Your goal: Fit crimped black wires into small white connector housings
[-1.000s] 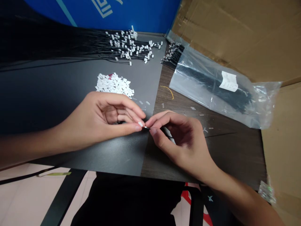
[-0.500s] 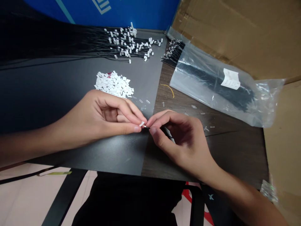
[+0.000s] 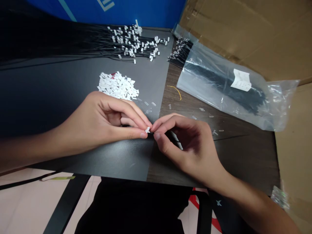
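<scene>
Left grip (image 3: 102,123) pinches a white connector housing (image 3: 147,130); right grip (image 3: 190,146) clenches a black wire (image 3: 151,132), tip end-on to the housing (touching or just apart: too small to tell).

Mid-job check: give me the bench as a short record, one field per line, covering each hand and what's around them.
left hand: fingers pinch a small white connector housing
right hand: fingers hold a black wire, its end at the housing
nearby: loose pile of white connector housings on a black mat
rest: black wires fitted with white housings; clear plastic bag of black wires on a dark wood-grain desk
</scene>
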Available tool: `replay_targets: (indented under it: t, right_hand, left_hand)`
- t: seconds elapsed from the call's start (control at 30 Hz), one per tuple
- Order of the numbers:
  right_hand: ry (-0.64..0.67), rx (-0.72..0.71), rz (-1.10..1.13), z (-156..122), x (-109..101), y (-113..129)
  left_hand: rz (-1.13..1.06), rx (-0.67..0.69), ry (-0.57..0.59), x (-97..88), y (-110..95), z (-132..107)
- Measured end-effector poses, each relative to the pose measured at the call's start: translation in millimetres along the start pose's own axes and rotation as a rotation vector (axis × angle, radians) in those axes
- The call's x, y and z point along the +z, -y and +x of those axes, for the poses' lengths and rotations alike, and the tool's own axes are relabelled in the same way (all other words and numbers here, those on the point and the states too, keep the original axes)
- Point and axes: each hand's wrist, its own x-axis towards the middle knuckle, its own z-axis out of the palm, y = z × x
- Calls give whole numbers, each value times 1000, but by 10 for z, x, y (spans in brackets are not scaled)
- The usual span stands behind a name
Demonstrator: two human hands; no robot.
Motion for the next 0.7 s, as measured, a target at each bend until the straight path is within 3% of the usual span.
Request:
replay_targets:
  t: [0.7]
  right_hand:
    - [22,41,57,-15,-19,-16]
  left_hand:
    - [110,89,-6,-30,93,-19]
